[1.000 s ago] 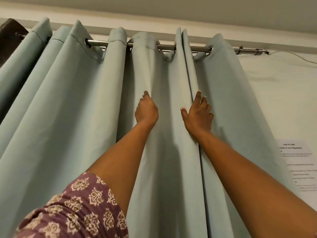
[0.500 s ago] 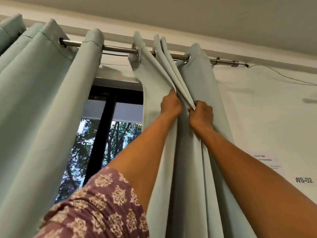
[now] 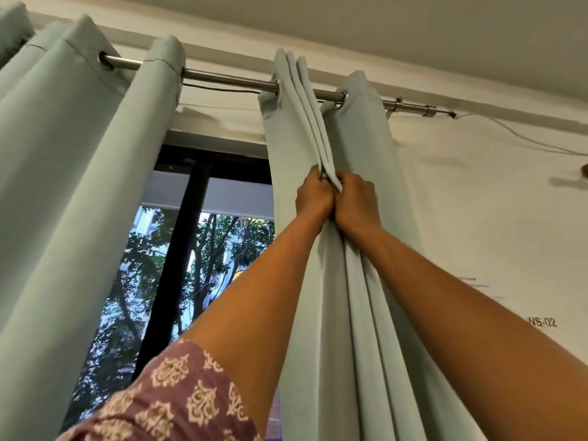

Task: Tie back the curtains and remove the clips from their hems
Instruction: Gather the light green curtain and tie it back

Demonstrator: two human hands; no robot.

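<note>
Two hands, head view only. Left hand (image 3: 315, 195) and right hand (image 3: 356, 198) side by side, touching, fingers curled and pinching the gathered pleats of the right curtain (image 3: 359, 297), which hangs from the rod (image 3: 229, 80) above the fingers. Left curtain (image 3: 73, 186) well apart. Step judged: bunching, before tying back. Next needs a tie; none visible. Clips, hems: out of view. Containers: none.

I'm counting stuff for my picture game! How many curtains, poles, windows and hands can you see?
Curtains: 2, the left curtain and the right curtain
Poles: 1, the metal rod
Windows: 1, the window
Hands: 2, the left hand and the right hand, both gripping the right curtain
Total: 6
</note>
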